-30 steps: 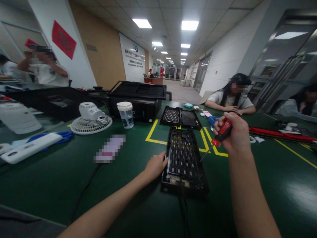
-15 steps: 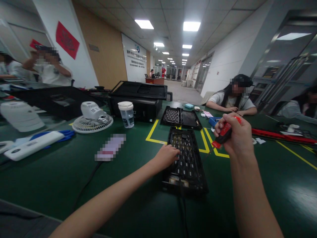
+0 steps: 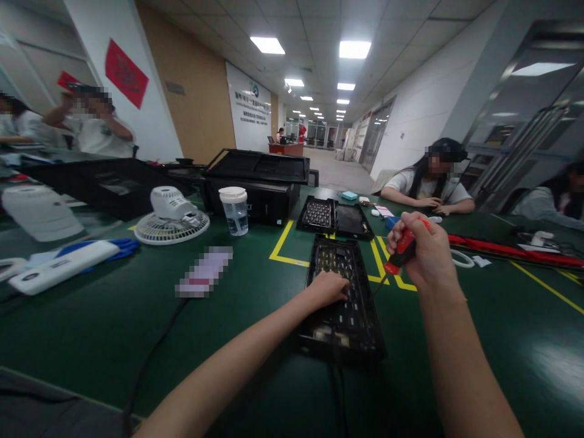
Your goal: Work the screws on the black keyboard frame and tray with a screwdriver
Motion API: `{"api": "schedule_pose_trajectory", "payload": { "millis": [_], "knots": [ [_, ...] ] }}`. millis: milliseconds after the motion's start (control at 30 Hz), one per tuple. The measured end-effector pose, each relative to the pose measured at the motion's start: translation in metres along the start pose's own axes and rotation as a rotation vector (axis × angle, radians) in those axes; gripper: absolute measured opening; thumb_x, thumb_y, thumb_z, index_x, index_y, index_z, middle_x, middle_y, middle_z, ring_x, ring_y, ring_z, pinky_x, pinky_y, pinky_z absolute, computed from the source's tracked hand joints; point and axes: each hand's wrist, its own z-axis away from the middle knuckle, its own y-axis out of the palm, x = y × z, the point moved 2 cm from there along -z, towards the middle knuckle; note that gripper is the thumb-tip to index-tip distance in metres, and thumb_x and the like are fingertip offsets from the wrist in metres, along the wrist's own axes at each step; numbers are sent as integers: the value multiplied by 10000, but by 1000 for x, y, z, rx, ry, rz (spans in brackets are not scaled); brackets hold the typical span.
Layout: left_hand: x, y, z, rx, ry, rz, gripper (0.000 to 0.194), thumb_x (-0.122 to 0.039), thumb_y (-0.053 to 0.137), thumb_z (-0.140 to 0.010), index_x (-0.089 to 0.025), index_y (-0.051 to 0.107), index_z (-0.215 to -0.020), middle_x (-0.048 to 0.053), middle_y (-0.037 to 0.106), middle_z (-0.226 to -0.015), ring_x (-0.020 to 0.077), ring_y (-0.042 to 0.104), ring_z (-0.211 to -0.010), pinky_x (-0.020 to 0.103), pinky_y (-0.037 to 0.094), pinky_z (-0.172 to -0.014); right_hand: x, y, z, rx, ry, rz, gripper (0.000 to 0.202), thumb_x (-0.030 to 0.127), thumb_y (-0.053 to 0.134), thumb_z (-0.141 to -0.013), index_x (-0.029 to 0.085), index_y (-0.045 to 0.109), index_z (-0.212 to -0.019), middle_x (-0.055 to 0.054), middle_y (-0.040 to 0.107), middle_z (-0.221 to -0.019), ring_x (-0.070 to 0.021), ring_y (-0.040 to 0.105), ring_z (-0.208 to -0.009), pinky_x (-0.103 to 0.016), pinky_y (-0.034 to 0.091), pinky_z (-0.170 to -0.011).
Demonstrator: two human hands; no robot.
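A black case point(image 3: 371, 316) lies open-faced on the green table, with rows of dark parts bearing small pale marks inside. Over its middle rests my left hand point(image 3: 329, 290), its fingers bent down onto the rows; whether they pinch a small part cannot be made out. My right hand point(image 3: 422, 249) is wrapped round the red and black handle of a screwdriver point(image 3: 405, 246), whose thin shaft slants down to the left near the case's right edge. A second black case point(image 3: 353, 220) lies open behind the first.
To the left are a phone point(image 3: 204, 272), a lidded cup point(image 3: 234, 210), a white fan point(image 3: 172, 222) and a white device point(image 3: 64, 267). A large black box point(image 3: 255, 194) stands behind. Yellow tape point(image 3: 285, 255) marks the table. A person point(image 3: 429, 176) sits across at the right.
My left hand has slid right, further over the rows in the case. My right hand, with the screwdriver, has moved slightly left and down, bringing the shaft closer to the case.
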Motion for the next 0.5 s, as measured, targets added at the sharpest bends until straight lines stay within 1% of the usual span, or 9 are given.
{"api": "schedule_pose_trajectory", "payload": {
  "millis": [133, 233, 300, 367, 467, 500],
  "knots": [
    [0, 0, -1, -13, -31, 79, 146, -316, 592, -742, -204, 627, -830, 52, 652, -861, 205, 596, -817, 279, 404, -693, 3, -3, -1, 27, 31, -57, 201, 230, 533, -754, 166, 467, -575, 36, 444, -496, -94, 452, -415, -205, 359, -349],
    [3, -6, 6, -17, -79, 258, 114, -281, 601, -733, -199, 622, -810, 34, 659, -815, 178, 596, -789, 253, 400, -691, 6, -6, -1, 60, 36, -91, 206, 235, 516, -751, 162, 468, -565, 33, 438, -486, -97, 449, -411, -209, 351, -349],
    [6, -11, 13, -52, -89, 466, 109, -269, 580, -750, -193, 605, -824, 17, 657, -801, 147, 593, -752, 228, 404, -672, 7, -7, -2, 72, 44, -121, 207, 246, 515, -747, 161, 471, -564, 32, 438, -485, -96, 447, -410, -208, 345, -348],
    [7, -15, 20, -91, -113, 722, 126, -293, 575, -753, -181, 588, -809, 12, 655, -789, 134, 592, -739, 223, 416, -666, 7, -7, -2, 76, 57, -156, 205, 261, 522, -737, 161, 473, -564, 35, 436, -484, -94, 442, -408, -205, 341, -348],
    [8, -18, 32, -66, -223, 1188, 184, -333, 578, -736, -160, 536, -783, 25, 647, -729, 129, 596, -668, 238, 446, -598, 7, -6, -2, 70, 76, -211, 204, 265, 536, -717, 162, 466, -556, 42, 425, -480, -87, 432, -405, -196, 331, -346],
    [8, -18, 36, -80, -272, 1296, 196, -329, 597, -717, -155, 525, -771, 28, 641, -714, 130, 596, -664, 245, 454, -593, 6, -6, -2, 69, 83, -230, 203, 262, 537, -712, 162, 463, -551, 44, 419, -477, -86, 427, -404, -194, 327, -344]
  ]
}}
